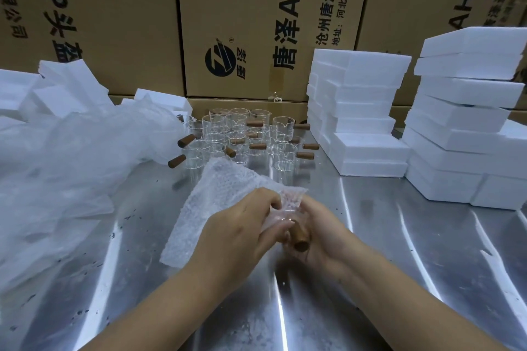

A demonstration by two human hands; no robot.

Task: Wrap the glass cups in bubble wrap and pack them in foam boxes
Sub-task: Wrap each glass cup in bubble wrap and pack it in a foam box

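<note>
**Both hands wrapping one cup at centre frame**

Just below the centre of the frame, the two hands meet over the steel desk. The left hand pinches the bubble wrap against a glass cup. The right hand curls round that cup from the other side. The cup's wooden handle sticks out between the hands toward the camera. The rest of the sheet trails to the left across the desk.

Above them, mid-frame, stands a cluster of unwrapped cups. Stacked foam boxes fill the right of the frame. Crumpled plastic film lies at the left, and cardboard cartons line the top.
</note>
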